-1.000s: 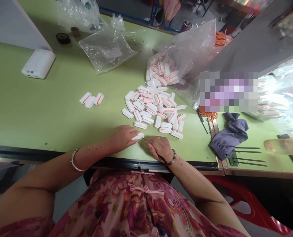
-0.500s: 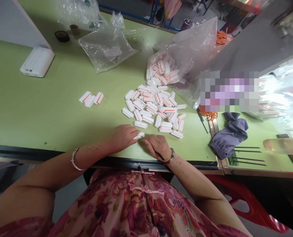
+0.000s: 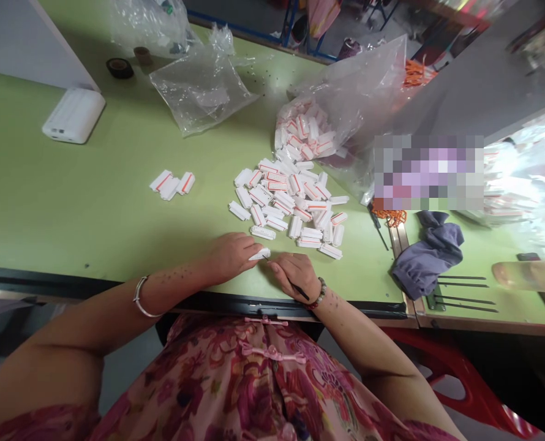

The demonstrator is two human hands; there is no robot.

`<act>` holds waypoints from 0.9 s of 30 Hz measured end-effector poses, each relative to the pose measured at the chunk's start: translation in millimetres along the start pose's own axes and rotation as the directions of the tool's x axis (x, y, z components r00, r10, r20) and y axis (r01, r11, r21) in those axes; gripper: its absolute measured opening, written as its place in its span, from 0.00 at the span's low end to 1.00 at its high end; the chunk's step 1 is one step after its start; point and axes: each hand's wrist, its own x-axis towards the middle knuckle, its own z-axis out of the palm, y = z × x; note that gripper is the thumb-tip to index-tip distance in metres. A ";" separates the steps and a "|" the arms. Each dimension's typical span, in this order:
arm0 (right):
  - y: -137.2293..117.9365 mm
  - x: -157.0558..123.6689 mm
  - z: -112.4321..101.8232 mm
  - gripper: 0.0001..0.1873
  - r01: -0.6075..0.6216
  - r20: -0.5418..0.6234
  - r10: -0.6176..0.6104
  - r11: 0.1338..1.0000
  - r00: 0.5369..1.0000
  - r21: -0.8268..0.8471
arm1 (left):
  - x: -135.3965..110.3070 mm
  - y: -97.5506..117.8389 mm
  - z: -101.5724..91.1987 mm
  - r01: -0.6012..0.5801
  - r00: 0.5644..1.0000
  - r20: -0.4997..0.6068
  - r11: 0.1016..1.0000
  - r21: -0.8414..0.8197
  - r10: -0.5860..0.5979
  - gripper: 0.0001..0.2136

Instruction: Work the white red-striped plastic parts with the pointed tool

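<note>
Currently | left hand (image 3: 230, 257) pinching white plastic piece (image 3: 260, 254) | right hand (image 3: 294, 275) gripping black pick (image 3: 299, 289)

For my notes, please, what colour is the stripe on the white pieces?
The white pieces have orange-red stripes, clearest in the head view.

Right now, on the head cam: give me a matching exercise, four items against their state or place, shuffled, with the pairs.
Items:
1. left hand
2. right hand
3. clear plastic bag
4. grey-purple cloth

States:
A. pinching a thin black tool
B. lying right of the loose pile
C. fingers on a single white part
D. white red-striped parts heaped at its mouth

Pairs: 1-C, 2-A, 3-D, 4-B
</note>
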 end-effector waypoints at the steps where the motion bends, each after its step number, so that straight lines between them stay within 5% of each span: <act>1: -0.3 0.5 0.3 0.14 -0.013 0.005 0.013 1.000 1.000 -0.015 | 0.3 0.2 -0.3 -0.001 1.000 0.004 1.000 0.002 0.001 0.10; 11: 2.5 -5.5 -1.2 0.12 0.036 -0.070 -0.033 0.998 0.997 0.048 | -0.4 -2.3 2.1 0.007 1.000 0.004 1.000 -0.020 -0.007 0.10; 27: 0.0 0.1 1.5 0.15 -0.021 0.036 0.021 1.000 0.999 -0.003 | 1.7 -0.4 -0.2 0.004 1.000 0.005 1.000 0.006 -0.004 0.12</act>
